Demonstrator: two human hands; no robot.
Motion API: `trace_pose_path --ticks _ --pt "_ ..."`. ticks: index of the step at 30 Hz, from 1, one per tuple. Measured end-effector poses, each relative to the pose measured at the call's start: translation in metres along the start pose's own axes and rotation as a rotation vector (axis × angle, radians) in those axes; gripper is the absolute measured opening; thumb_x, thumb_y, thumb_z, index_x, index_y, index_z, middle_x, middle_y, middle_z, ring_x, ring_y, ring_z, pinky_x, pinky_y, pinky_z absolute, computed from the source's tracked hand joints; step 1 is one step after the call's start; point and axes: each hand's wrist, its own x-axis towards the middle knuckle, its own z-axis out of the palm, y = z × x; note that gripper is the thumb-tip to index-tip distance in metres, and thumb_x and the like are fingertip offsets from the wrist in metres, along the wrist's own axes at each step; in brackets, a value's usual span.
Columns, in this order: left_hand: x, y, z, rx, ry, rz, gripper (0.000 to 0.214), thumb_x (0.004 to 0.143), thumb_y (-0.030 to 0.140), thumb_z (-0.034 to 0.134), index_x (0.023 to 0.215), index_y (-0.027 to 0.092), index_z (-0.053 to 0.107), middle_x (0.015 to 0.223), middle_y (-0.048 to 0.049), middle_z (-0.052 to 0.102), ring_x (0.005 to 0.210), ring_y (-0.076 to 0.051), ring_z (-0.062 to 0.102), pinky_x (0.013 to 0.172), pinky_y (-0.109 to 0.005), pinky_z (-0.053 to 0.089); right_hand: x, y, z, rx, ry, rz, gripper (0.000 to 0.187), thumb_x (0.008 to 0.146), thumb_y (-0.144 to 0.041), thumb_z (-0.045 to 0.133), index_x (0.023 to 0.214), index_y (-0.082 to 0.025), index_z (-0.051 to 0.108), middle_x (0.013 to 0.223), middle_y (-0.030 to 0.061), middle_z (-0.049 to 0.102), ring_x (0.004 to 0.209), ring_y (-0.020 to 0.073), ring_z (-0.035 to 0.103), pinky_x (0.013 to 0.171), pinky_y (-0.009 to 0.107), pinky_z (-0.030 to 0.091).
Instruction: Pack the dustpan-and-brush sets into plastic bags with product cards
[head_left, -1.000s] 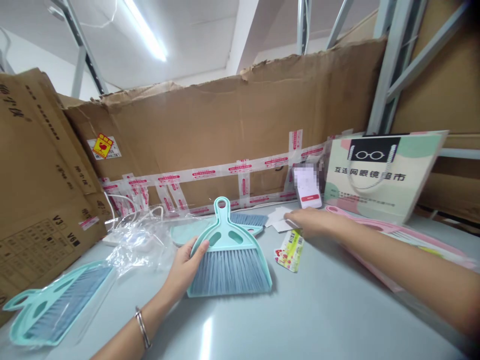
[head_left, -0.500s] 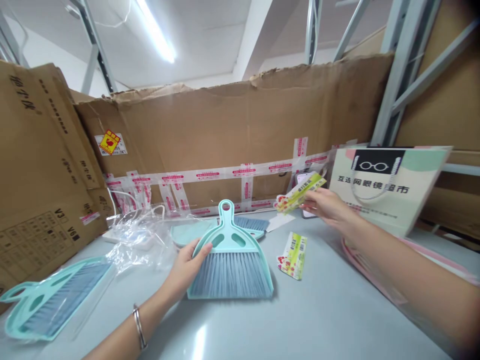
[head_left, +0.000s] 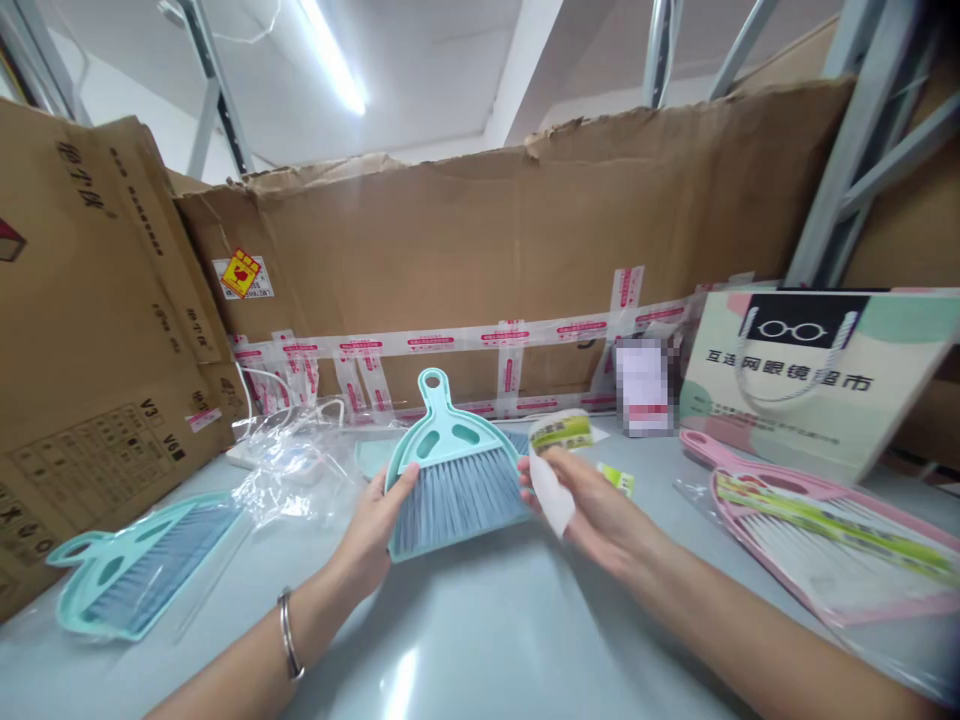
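Note:
My left hand (head_left: 377,528) grips the left edge of a turquoise dustpan (head_left: 433,388), thumb on its front. A matching hand brush (head_left: 465,500) with grey-blue bristles is nested in the pan, which is tilted. In my right hand (head_left: 604,505) is a curled yellow-green printed label card (head_left: 553,485), its white back partly showing. The fingers of that hand are at the pan's right edge; whether they also grip the pan I cannot tell. Behind this hand another label card (head_left: 618,479) lies on the table, partly hidden. More turquoise and bristles show behind the held pan.
A bagged turquoise dustpan set (head_left: 142,565) lies at left, near crumpled clear plastic (head_left: 292,470). On the right are a pink dustpan set (head_left: 825,530) in plastic and a paper bag (head_left: 810,400). A phone (head_left: 645,388) leans against the large carton (head_left: 487,240) behind.
My right hand has brought the label card left and down to the dustpan's right edge. The dustpan set is now lifted and tilted in my left hand. The view has shifted, showing more pink dustpan.

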Motion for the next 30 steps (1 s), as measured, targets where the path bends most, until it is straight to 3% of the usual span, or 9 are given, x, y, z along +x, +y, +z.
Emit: trace_pose_path --ticks 5,10,17,23,27,30 --pt "0.000 -0.003 0.003 -0.095 0.074 0.035 0.049 0.074 0.041 0.064 0.119 0.029 0.049 0.114 -0.0052 0.063 0.096 -0.021 0.063 0.080 -0.032 0.053 -0.010 0.029 0.005 -0.042 -0.039 0.035 0.025 0.057 -0.025 0.077 0.070 -0.013 0.060 0.070 0.0032 0.065 0.063 0.0112 0.059 0.060 0.023 0.053" --pt "-0.004 -0.006 0.012 -0.147 0.052 0.041 0.052 0.073 0.041 0.064 0.120 0.027 0.046 0.108 -0.0063 0.066 0.083 -0.021 0.067 0.075 -0.035 0.055 -0.011 0.047 0.009 -0.123 -0.022 0.040 0.039 0.048 -0.036 0.081 0.070 -0.012 0.060 0.064 0.0017 0.064 0.057 0.0088 0.055 0.052 0.020 0.049" --pt "-0.007 -0.009 0.016 -0.195 -0.006 0.058 0.060 0.067 0.054 0.065 0.114 0.022 0.047 0.092 -0.0093 0.069 0.077 -0.025 0.068 0.067 -0.036 0.056 -0.002 0.052 0.005 -0.214 -0.004 -0.028 0.036 0.050 -0.041 0.078 0.055 -0.012 0.056 0.050 -0.0021 0.057 0.044 0.0044 0.046 0.044 0.017 0.038" --pt "-0.006 -0.012 0.014 -0.079 -0.029 0.159 0.060 0.058 0.029 0.078 0.108 0.019 0.047 0.089 -0.0058 0.068 0.081 -0.024 0.067 0.068 -0.032 0.055 0.004 0.058 0.002 -0.250 -0.002 -0.101 0.039 0.053 -0.044 0.077 0.055 -0.014 0.051 0.044 -0.0048 0.051 0.038 0.0038 0.041 0.040 0.017 0.031" --pt "-0.006 -0.010 0.012 -0.096 -0.019 0.182 0.057 0.059 0.028 0.077 0.106 0.018 0.046 0.093 -0.0072 0.067 0.079 -0.025 0.067 0.065 -0.033 0.055 -0.002 0.062 0.001 -0.153 0.057 -0.133 0.048 0.051 -0.044 0.079 0.063 -0.020 0.038 0.040 -0.0096 0.048 0.032 0.0037 0.034 0.035 0.017 0.029" --pt "-0.007 -0.009 0.012 -0.118 -0.036 0.179 0.054 0.060 0.028 0.076 0.105 0.017 0.047 0.096 -0.0088 0.067 0.080 -0.024 0.066 0.068 -0.034 0.055 -0.007 0.062 0.001 -0.083 0.023 -0.048 0.045 0.054 -0.038 0.080 0.075 -0.020 0.045 0.059 -0.0043 0.063 0.048 0.0080 0.053 0.046 0.019 0.043"
